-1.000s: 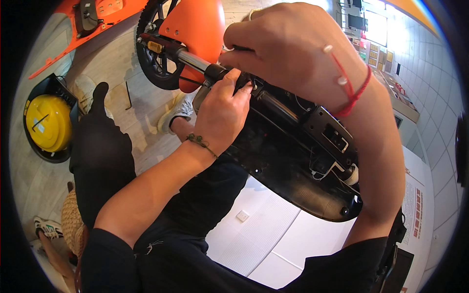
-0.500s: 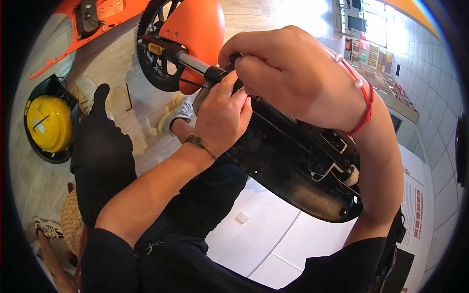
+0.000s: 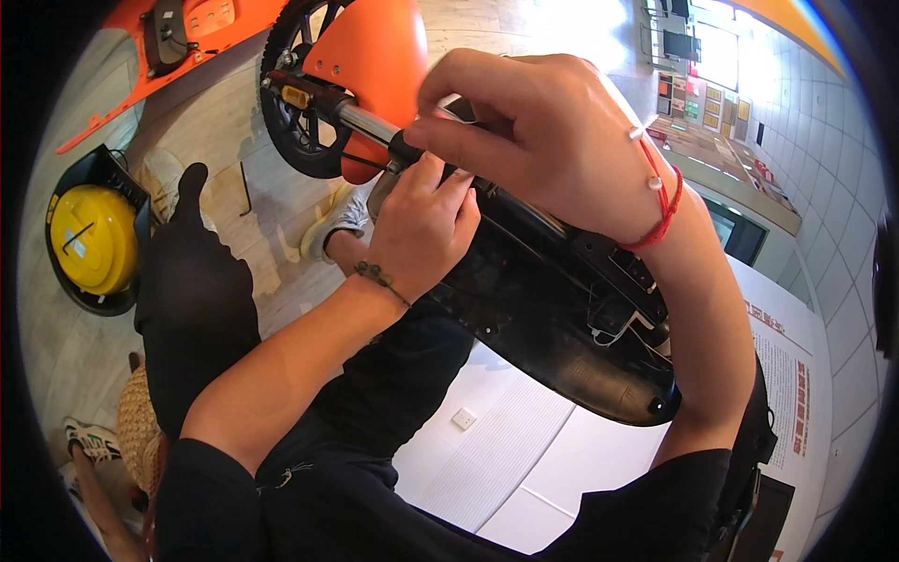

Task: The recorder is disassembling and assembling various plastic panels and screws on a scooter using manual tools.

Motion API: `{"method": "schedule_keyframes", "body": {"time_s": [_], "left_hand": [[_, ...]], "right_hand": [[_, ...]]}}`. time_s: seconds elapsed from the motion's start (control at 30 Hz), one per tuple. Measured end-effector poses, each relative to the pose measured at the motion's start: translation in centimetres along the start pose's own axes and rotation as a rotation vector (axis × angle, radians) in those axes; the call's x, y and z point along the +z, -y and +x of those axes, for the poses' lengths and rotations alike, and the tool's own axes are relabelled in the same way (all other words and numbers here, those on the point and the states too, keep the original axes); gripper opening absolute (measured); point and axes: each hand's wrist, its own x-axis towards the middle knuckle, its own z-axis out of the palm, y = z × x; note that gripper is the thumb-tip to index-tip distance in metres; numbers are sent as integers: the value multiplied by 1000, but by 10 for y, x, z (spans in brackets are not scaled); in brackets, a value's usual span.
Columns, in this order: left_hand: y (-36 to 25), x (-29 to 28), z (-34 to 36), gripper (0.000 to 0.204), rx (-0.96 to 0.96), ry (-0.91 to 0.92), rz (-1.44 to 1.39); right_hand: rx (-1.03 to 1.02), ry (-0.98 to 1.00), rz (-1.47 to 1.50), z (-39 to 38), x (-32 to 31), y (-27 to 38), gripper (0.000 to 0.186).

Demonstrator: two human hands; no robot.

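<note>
A vehicle's front end lies before me: an orange fender (image 3: 389, 56), a black-spoked wheel (image 3: 298, 140) and a fork tube (image 3: 365, 120) with a silver and black surface. My left hand (image 3: 426, 220) is closed around the fork's black upper part, its fingertips pressed against it. Just above those fingertips, my right hand (image 3: 538, 126) is bent in a pinch, thumb toward the fork. What it pinches is mostly hidden; a small dark and pale bit shows between the fingers. Below both hands extends the vehicle's long black body panel (image 3: 552, 318).
A yellow dome-shaped part (image 3: 94, 234) sits in a black tray (image 3: 126, 173), with an L-shaped key on top. A thin dark L-shaped rod (image 3: 246, 187) lies on the floor. An orange frame piece (image 3: 211, 33) is at the far left. Another person's shoe (image 3: 94, 438) shows at left.
My right hand has turned at the wrist and shifted slightly left, its fingers lifting and opening a little from the fork. My left hand stays nearly in place.
</note>
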Motion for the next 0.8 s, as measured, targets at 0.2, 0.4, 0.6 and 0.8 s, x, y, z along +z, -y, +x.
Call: {"method": "schedule_keyframes", "body": {"time_s": [0.2,0.4,0.6,0.8], "left_hand": [[9,0,-1,29,37,10,62],[3,0,1,8,27,-19,-41],[2,1,-1,12,-14,-12,3],[-4,-4,2,24,-215,-14,-222]], "right_hand": [[-30,-8,-369,7,-3,2,16],[281,73,-140,11,-21,5,26],[186,236,-139,3,-26,11,29],[57,143,-366,1,-23,7,27]]}}
